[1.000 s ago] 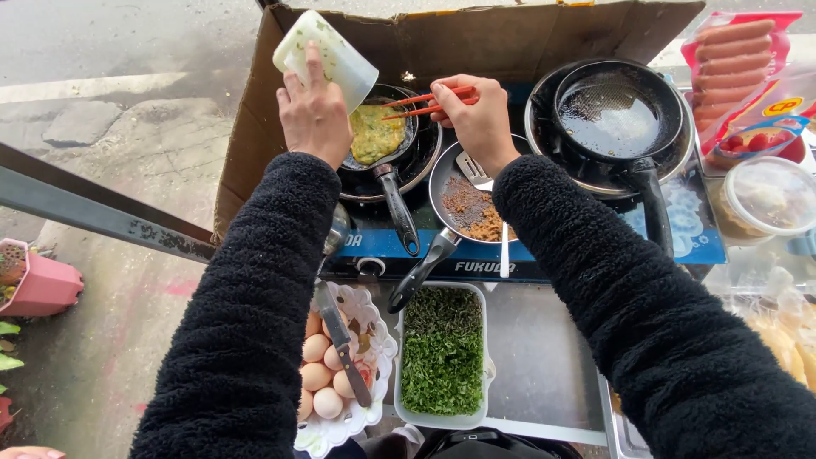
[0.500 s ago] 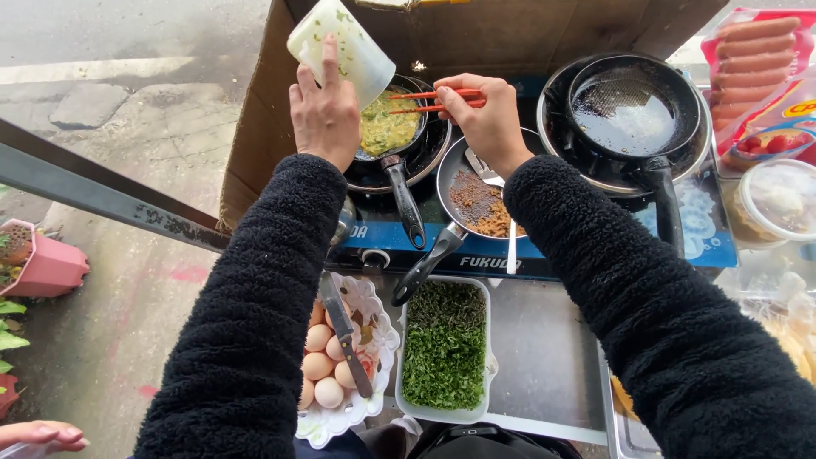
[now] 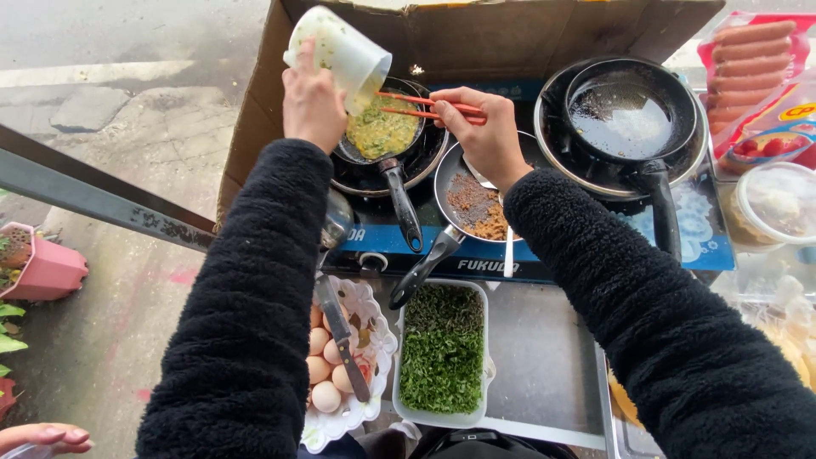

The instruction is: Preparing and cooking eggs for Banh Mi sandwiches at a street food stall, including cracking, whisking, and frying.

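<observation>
Tipping further than a moment before, the white cup (image 3: 340, 58) sat clamped in the left hand (image 3: 313, 102) above the small pan (image 3: 380, 136); the egg mix (image 3: 381, 129) now covered its base — the right hand's (image 3: 486, 134) fingers pinched orange chopsticks (image 3: 421, 106) at the cup's lip.

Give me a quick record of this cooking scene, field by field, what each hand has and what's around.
left hand: holds a tilted white cup over the small pan
right hand: holds red chopsticks, tips at the cup's mouth
small pan: yellow egg mix with green flecks
second pan: brown crumbly filling, a spoon in it
large pan: dark, oily
in front: tub of chopped greens, plate of eggs
</observation>
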